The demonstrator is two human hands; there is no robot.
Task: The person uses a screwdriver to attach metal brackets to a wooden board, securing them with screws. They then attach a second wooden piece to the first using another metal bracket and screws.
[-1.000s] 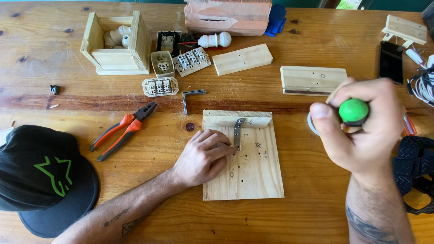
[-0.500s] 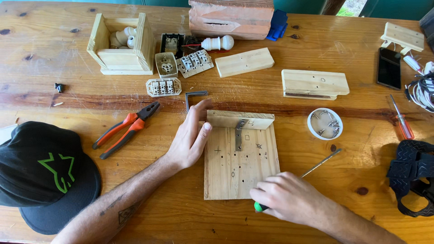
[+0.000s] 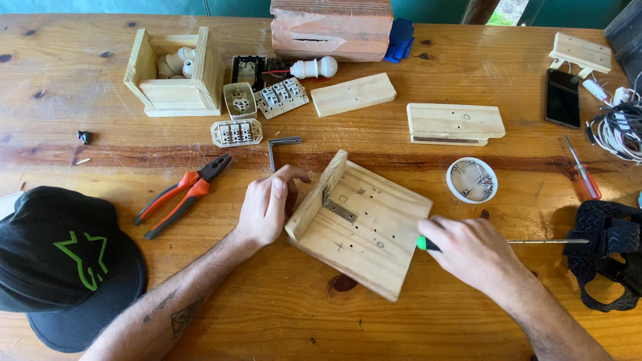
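Wooden box (image 3: 175, 75): open top, white bulb-like parts inside, at the table's far left.
White dish (image 3: 471, 180): holds loose metal screws, just right of the board.
Wooden board (image 3: 361, 222): turned askew on the table between both hands, raised edge strip at its left, metal bracket (image 3: 338, 206) fixed on it.
Left hand (image 3: 267, 207): fingers curled against the raised edge strip, holding it.
Right hand (image 3: 471, 251): closed around a green-handled screwdriver (image 3: 535, 241), shaft pointing right, beside the board's right corner.
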